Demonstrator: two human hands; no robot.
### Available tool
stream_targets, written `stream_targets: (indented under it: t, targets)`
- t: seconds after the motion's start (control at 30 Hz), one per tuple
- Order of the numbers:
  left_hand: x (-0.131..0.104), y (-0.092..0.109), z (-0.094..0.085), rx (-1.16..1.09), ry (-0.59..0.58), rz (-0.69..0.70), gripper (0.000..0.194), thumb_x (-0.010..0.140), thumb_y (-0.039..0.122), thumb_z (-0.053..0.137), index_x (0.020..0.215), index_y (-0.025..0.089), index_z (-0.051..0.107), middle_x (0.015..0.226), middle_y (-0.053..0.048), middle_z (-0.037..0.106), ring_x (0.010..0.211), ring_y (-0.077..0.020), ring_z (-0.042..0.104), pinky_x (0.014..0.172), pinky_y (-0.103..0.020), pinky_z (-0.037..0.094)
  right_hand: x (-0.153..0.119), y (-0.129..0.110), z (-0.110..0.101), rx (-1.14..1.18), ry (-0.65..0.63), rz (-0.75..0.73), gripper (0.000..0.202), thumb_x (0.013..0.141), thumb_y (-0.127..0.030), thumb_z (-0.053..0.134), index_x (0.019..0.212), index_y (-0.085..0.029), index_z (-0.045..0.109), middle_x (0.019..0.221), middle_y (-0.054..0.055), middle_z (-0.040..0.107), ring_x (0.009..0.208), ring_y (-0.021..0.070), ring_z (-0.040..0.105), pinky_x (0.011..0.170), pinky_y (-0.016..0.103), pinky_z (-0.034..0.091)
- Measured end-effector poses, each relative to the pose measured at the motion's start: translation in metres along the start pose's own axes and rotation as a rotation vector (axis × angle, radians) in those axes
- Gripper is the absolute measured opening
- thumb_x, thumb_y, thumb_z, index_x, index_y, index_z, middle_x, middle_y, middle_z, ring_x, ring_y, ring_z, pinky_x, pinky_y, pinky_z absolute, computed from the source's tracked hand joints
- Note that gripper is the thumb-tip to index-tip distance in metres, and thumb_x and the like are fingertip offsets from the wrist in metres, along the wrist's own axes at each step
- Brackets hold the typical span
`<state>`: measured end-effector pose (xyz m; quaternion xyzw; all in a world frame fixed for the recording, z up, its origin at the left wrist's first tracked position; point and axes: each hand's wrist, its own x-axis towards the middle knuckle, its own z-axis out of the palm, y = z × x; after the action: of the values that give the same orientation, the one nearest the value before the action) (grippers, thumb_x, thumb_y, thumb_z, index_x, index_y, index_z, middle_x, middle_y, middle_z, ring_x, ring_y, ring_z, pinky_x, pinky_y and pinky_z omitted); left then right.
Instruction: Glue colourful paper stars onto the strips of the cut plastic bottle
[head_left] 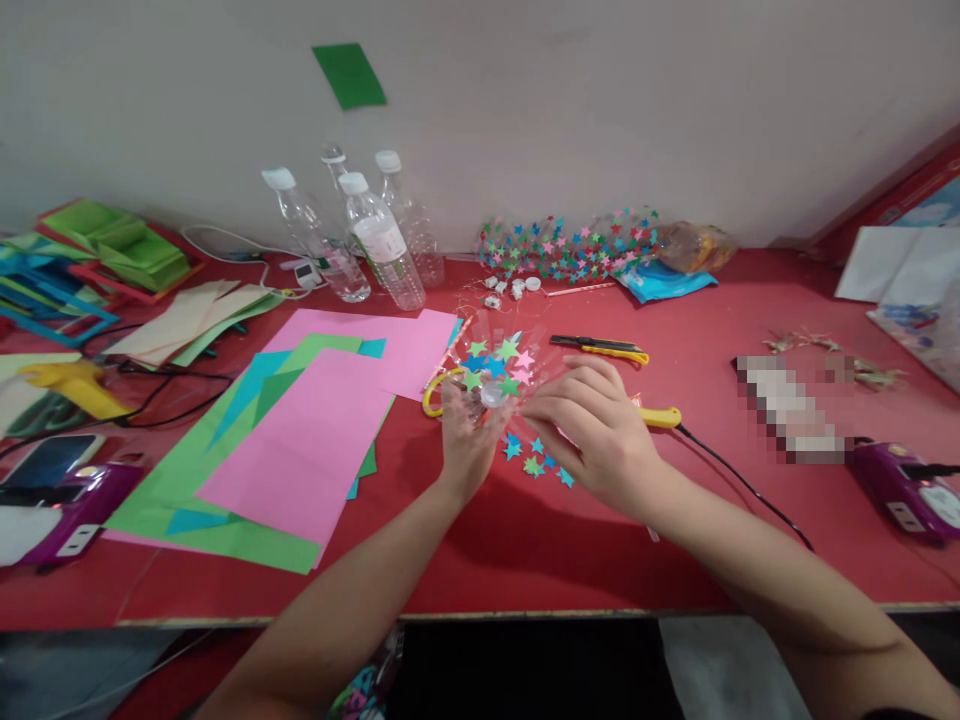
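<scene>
My left hand [469,445] is closed around a clear plastic bottle top cut into splayed strips, its cap [491,394] facing up. Pink, green and blue paper stars [496,366] are stuck on the strips. At the right side of this piece, my right hand [600,420] has its fingertips pinched together; what lies between them is too small to make out. Loose blue and green stars [534,466] lie on the table beneath my hands. A yellow loop handle [432,397] shows partly behind my left hand.
Coloured paper sheets [300,440] lie to the left. Clear bottles [386,240] and a star-covered bottle [566,245] are along the wall. A utility knife [600,348] and a yellow corded tool [661,416] lie to the right, a yellow glue gun [82,388] far left.
</scene>
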<state>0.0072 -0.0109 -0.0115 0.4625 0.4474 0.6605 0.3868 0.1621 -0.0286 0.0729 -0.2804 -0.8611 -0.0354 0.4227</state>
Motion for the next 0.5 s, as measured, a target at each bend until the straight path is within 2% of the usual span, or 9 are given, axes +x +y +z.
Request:
stream_targets:
  t: [0.17,0.33,0.5]
  targets:
    - [0.002,-0.003,0.0,-0.046,0.012,-0.023,0.042,0.065,0.025,0.078,0.087,0.023,0.043,0.076,0.004,0.06,0.067,-0.0115,0.062,0.069,-0.028,0.054,0.001,0.0,-0.002,0.011,-0.018,0.021,0.008,0.091,-0.013,0.057,0.094,-0.015,0.064,0.082,0.004,0.07,0.079,0.0156,0.059,0.095,0.037,0.044]
    - [0.003,-0.01,0.001,-0.05,0.04,-0.003,0.041,0.067,0.027,0.077,0.086,0.024,0.041,0.079,0.003,0.06,0.07,-0.0136,0.062,0.069,-0.031,0.056,0.0,0.001,-0.002,-0.048,0.004,0.065,0.011,0.092,-0.017,0.056,0.087,-0.022,0.064,0.081,-0.001,0.07,0.076,0.0141,0.057,0.1,0.04,0.038]
    - [0.002,-0.012,0.0,-0.015,0.027,-0.03,0.045,0.066,0.029,0.08,0.088,0.024,0.041,0.079,0.002,0.058,0.072,-0.0148,0.062,0.068,-0.033,0.056,-0.002,0.002,-0.001,-0.137,0.033,-0.002,0.017,0.092,-0.015,0.054,0.083,-0.024,0.064,0.077,-0.003,0.067,0.075,0.0131,0.053,0.102,0.038,0.036]
